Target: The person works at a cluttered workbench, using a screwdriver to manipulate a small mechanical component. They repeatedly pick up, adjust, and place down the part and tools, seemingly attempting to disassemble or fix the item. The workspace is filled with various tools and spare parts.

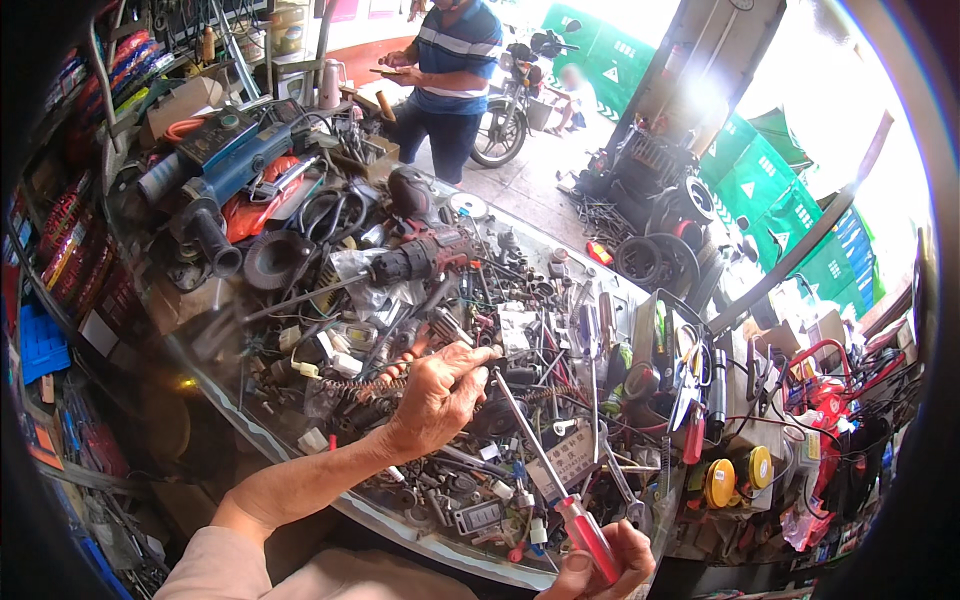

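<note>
My left hand [440,395] reaches over the cluttered bench, fingers pinched together on something small and dark that I cannot make out. My right hand [610,560] grips the red-and-clear handle of a screwdriver [590,540] at the lower right, its long shaft angled up to the left with the tip at my left fingertips; whether it touches is unclear. Beneath lie springs [355,385], assorted small metal and plastic parts, a printed card [560,460] and an open-end wrench [625,480]. A cordless drill [420,255] rests beyond my left hand.
A blue power tool [245,160] and cables crowd the back left. A metal box of tools [660,350] and yellow tape measures [720,482] sit right. Beyond the bench stand a person in a striped shirt [450,60], a motorbike [505,130], another small seated person [570,100] and tires [670,260].
</note>
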`<state>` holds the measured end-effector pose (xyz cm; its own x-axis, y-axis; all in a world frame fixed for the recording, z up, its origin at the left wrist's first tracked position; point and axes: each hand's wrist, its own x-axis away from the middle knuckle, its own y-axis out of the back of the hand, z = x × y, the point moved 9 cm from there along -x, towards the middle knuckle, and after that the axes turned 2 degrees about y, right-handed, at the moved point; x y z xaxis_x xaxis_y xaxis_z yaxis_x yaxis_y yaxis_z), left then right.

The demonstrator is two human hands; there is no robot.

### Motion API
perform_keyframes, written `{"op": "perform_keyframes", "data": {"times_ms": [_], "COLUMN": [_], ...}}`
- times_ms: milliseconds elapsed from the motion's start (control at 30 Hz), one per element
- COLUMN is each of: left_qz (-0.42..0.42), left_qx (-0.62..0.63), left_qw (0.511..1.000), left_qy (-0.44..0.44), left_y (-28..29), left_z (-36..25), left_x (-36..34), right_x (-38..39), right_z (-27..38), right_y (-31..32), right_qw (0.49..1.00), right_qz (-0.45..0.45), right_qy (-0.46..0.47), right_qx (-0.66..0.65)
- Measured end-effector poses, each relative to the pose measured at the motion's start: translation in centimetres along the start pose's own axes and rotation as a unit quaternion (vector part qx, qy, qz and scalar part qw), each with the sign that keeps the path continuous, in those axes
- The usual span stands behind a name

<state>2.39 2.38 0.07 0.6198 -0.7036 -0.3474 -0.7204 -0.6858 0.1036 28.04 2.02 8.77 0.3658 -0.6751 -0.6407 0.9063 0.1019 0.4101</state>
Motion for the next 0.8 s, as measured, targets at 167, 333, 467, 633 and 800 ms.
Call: {"op": "perform_keyframes", "data": {"times_ms": [167,333,467,633,800], "left_qz": [0.002,0.004,0.012,-0.001,-0.003], "left_qx": [0.010,0.004,0.020,0.005,0.010], "left_qw": [1.000,1.000,0.998,1.000,1.000], "left_qy": [0.008,0.007,0.054,0.012,0.005], "left_y": [-0.1,0.0,-0.2,0.1,0.0], "left_z": [0.1,0.3,0.3,0.4,0.5], "left_x": [0.1,0.1,0.1,0.0,0.0], "right_x": [1.8,-0.6,0.1,-0.1,0.4], "right_z": [-2.4,0.9,-0.2,0.1,-0.4], "right_y": [0.1,0.0,-0.2,-0.4,-0.1], "right_qw": [0.992,0.999,0.998,0.999,0.999], "right_qz": [-0.030,-0.031,-0.033,-0.022,-0.036], "right_qy": [-0.087,0.029,-0.018,-0.023,-0.027], "right_qx": [-0.091,0.010,-0.051,-0.038,0.002]}}
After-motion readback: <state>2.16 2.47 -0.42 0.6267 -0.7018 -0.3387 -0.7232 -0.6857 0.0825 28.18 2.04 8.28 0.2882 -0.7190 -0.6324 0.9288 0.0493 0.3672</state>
